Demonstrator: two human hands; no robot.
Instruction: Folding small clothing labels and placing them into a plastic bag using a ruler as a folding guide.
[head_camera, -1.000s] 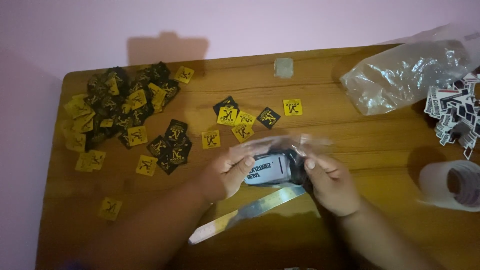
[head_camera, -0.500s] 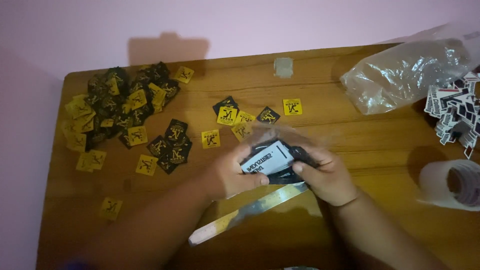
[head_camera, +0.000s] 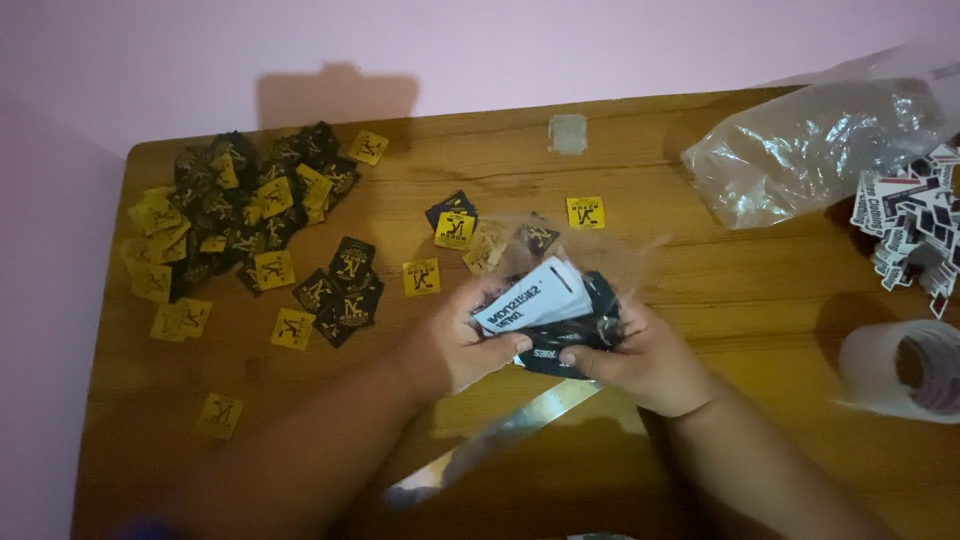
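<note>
Stack of black and white labels (head_camera: 548, 312) sat above the tabletop's (head_camera: 760, 290) middle, nearer the front edge. Left hand (head_camera: 465, 345) and right hand (head_camera: 640, 358) both closed around it. Yellow and black tags (head_camera: 250, 240) heaped toward far-left corner; clear plastic bag (head_camera: 810, 150) at far-right; tape roll (head_camera: 915, 370) by right edge.

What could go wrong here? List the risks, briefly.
1. Both hands, left hand and right hand, pinch a black-and-white stack of labels in a thin clear plastic sleeve; the stack may slip out and scatter.
2. Dropped labels could mix with the yellow and black square tags on the wooden table.
</note>
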